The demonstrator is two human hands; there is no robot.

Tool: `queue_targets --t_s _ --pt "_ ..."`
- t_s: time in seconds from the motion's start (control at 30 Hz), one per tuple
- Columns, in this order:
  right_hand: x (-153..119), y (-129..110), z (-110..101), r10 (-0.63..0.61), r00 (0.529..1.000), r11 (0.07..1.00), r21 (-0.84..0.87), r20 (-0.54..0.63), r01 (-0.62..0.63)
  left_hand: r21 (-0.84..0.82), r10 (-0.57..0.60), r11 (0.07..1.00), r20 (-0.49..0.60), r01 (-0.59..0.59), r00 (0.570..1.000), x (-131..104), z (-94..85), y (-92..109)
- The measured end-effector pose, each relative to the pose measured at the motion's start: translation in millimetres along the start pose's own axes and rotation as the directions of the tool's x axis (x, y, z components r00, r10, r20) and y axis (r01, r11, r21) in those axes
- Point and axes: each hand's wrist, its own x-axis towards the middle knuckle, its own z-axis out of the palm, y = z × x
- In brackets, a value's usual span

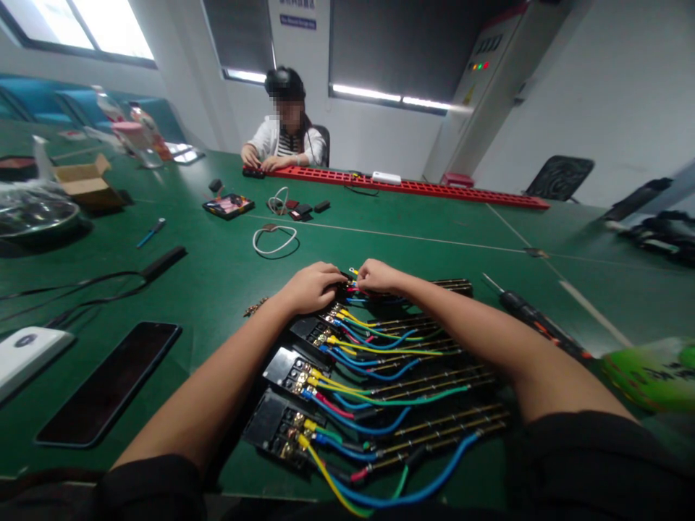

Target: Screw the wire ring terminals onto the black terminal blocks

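Observation:
Several black terminal blocks [281, 367] lie in a row in front of me, with yellow, blue and red insulated lugs screwed to them. Yellow, green and blue wires [434, 492] run from them to long brass-coloured strips [434, 434] on the right. My left hand [318, 286] rests on the farthest block, its fingers curled over it. Beside it, my right hand [377, 277] is closed in a pinch at a wire end, where a yellow ring lug [354, 272] sticks up by the fingertips. The fingers partly hide that block and the wire.
A screwdriver [535, 318] lies to the right, near a green package [651, 373]. On the left are a phone [111, 383], a white device [30, 354] and a black cable [163, 264]. Small brass screws [255, 307] lie left of the blocks. Across the table sits a person [285, 134] behind a red rail [434, 189].

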Motion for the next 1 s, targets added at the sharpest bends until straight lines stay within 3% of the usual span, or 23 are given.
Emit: queue_targets --t_s 0.4,1.0 --pt "-0.4 -2.6 1.7 0.124 0.992 0.966 0.227 0.006 -0.122 0.025 0.004 1.0 0.025 -0.005 1.0 0.2 -0.2 0.3" --pt "2.1 -2.7 2.5 0.175 0.983 0.9 0.395 0.055 -0.182 0.074 -0.012 0.997 0.056 0.008 0.998 0.3 -1.2 2.9"
